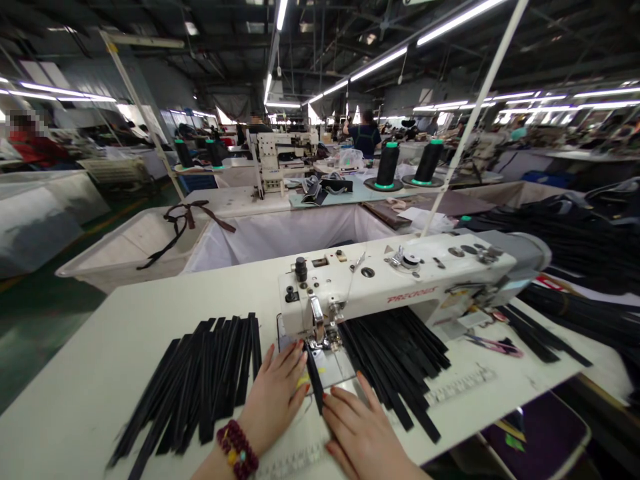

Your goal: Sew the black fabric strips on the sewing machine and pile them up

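A narrow black strip [314,379] lies under the presser foot [320,337] of a white sewing machine [400,280], its near end toward me. My left hand [280,387], with a dark red bead bracelet at the wrist, rests flat left of the strip. Its fingers are stretched out, and the tips reach the strip close to the foot. On the other side, my right hand [359,423] lies with extended fingers, fingertips touching the strip's near end. Neither hand is closed around it.
Left of the machine lies a pile of black strips [200,380]; another pile [395,360] passes under its arm. Pink-handled scissors [495,345] lie at the right. Behind the table are a lined bin [280,230] and black thread cones [387,165]. Other people work farther back.
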Tool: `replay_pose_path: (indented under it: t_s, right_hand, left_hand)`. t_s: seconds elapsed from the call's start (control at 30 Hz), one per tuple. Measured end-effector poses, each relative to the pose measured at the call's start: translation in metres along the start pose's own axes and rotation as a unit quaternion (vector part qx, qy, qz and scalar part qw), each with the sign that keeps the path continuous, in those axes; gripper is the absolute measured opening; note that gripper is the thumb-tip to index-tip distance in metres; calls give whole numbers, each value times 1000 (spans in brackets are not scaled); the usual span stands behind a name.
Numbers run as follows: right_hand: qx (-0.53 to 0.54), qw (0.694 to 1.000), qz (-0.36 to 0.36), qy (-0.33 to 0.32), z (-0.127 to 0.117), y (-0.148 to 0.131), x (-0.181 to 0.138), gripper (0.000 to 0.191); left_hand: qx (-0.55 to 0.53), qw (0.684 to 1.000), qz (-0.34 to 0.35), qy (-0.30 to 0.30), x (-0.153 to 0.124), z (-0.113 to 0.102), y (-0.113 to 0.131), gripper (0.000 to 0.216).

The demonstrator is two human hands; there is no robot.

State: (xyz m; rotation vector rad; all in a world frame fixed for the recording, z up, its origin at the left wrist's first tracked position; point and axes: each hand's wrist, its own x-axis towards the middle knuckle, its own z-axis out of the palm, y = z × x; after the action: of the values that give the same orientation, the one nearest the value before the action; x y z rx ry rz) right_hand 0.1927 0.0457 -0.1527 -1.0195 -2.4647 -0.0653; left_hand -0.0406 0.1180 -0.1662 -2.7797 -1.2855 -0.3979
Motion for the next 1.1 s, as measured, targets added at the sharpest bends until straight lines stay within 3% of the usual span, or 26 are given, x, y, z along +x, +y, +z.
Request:
replay_pose_path:
  t_s: [0.2, 0.57, 0.87, 0.97, 1.1]
  right_hand:
    - [8, 998, 33, 51, 18, 4, 12, 29]
    - [-36, 999, 5, 36, 32, 25, 44, 17]
    - [-66, 998, 7, 16, 41, 30, 60, 25]
    - [-53, 998, 15, 19, 34, 25, 59, 23]
    - [17, 997, 64, 36, -5, 18, 33, 20]
  left_hand:
    - [20, 1000, 9, -13, 3, -3, -2, 43]
    - [21, 1000, 17, -8, 6, -1, -7, 45]
    - [5, 999, 3, -36, 12, -6, -5, 46]
    - [-19, 999, 2, -44, 13, -13, -6, 45]
    - [-58, 998, -3, -35, 24, -25, -23, 34]
